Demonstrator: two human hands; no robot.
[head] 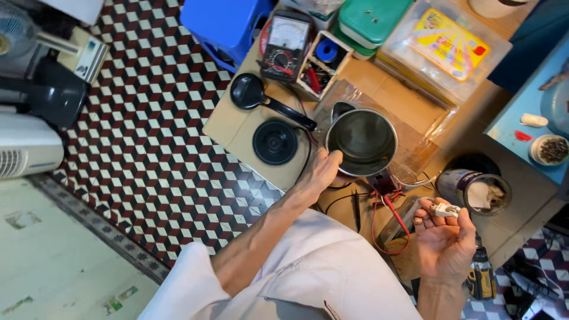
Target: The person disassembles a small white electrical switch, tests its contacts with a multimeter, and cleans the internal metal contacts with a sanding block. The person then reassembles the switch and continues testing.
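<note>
Right at the middle of the wooden bench [391, 95], a stainless steel kettle body [361, 142] sat lid-off, open top facing up, on a sheet of clear plastic [415, 148]. The left hand [320, 172] was clamped on its near rim, thumb up at the lip and fingers wrapped down the outer wall. The right hand [444, 237] was off to the side, palm up, well apart from the kettle, with a small white plastic part [446, 209] pinched loosely at the fingertips, fingers curled around it.

Red and black test leads [388, 207] trailed across the bench between the two hands, just below the kettle. Left of the kettle was the round black kettle base [275, 142], and above that the black lid with its handle [255, 95] lying flat. Further back sat an analog multimeter [287, 44], right beside a small open box [323, 62] holding bits and a blue tape roll. A green plastic container [370, 21] and a clear bag with a yellow label [444, 47] were at the far edge. Near the right hand stood a dark tin [477, 189] with rag stuffed in it, and a yellow cordless drill [481, 275] lay just below the wrist. A blue stool [225, 24] sat on the checkered tile floor [148, 130].
</note>
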